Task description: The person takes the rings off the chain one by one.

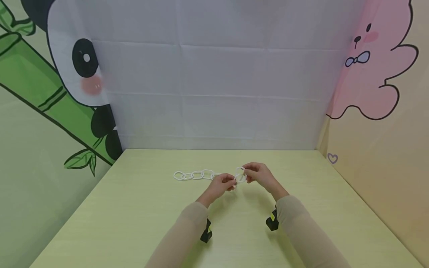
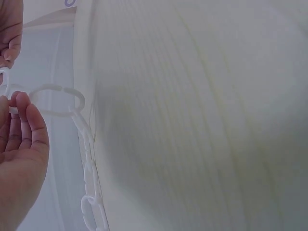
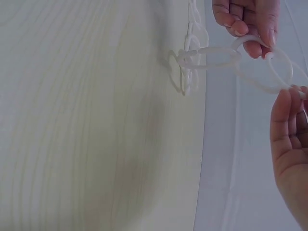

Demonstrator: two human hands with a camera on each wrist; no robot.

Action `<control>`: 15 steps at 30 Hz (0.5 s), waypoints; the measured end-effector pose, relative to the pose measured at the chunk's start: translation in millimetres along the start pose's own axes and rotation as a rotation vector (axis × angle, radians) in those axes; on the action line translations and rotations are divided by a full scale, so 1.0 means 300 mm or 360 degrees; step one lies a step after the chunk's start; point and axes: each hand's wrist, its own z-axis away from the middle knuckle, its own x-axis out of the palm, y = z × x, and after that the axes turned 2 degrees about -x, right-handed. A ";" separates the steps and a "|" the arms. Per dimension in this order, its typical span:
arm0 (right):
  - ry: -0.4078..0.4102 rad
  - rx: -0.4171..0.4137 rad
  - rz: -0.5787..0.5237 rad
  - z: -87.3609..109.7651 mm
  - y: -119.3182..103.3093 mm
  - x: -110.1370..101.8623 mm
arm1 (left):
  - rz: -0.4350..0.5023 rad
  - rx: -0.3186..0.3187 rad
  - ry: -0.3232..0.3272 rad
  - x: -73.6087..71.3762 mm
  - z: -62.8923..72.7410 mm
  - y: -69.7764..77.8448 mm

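A chain of white plastic links [image 1: 202, 171] stretches leftward over the table from the hands. My left hand [image 1: 222, 186] pinches a link near the chain's right end between thumb and fingertips. Close by on the right, my right hand [image 1: 262, 175] pinches another white link [image 3: 290, 72], which overlaps the left hand's link between the two hands. In the left wrist view, a link [image 2: 83, 100] hangs beside the left fingers, with more of the chain trailing below it. Fingertips partly cover both held links.
The pale wood-grain table [image 1: 134, 223] reaches back to a white cloth wall [image 1: 221, 119]. Printed side panels show a panda with bamboo [image 1: 40, 74] at left and a pink bear [image 1: 375, 82] at right. Black wrist devices [image 1: 273, 220] sit under the sleeves.
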 end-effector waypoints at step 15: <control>-0.0028 -0.0027 0.0008 -0.042 0.103 -0.002 | 0.0015 0.0010 0.0024 -0.006 0.006 0.002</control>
